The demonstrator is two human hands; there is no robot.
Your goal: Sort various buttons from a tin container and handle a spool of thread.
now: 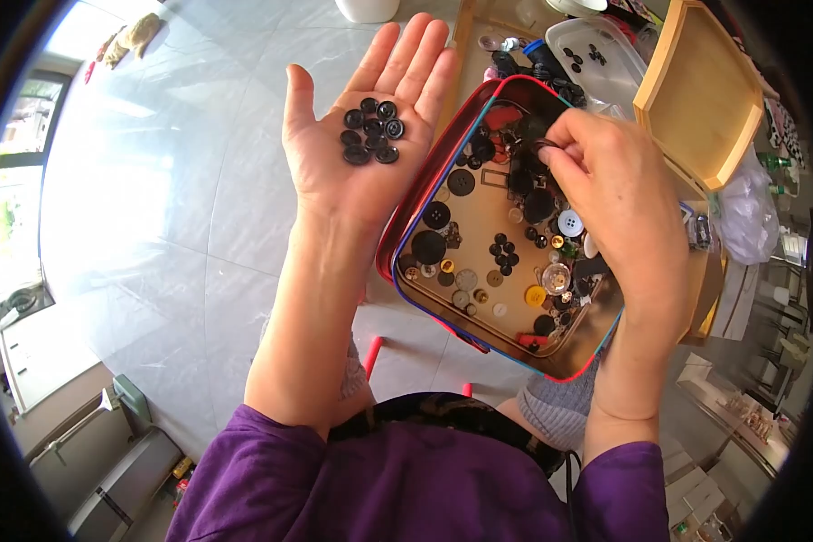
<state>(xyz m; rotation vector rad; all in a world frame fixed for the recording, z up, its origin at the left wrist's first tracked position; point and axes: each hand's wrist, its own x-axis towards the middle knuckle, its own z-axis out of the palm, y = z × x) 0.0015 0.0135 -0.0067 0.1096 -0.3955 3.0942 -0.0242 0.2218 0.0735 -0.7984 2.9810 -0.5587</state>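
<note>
My left hand (359, 169) is held palm up, fingers spread, with several small shiny black buttons (374, 127) resting on the palm. Beside it stands a tin box (508, 366) with a red outer wall and coloured rim. Over the tin's far right part, my right hand (613, 183) pinches a dark round button (543, 143) between thumb and fingertips. Inside the tin, a cluster of small black buttons (505, 255) lies mid-floor. Large black buttons (429, 247), a yellow button (535, 295) and a pale blue button (570, 222) lie around it. My right hand hides some contents.
Past the tin, a clear plastic tray (599, 57) holds more black buttons. A wooden tray (701, 95) leans at the right, near a clear plastic bag (748, 210). A grey tiled floor (244, 223) extends leftward. A white bin (368, 9) stands at the top.
</note>
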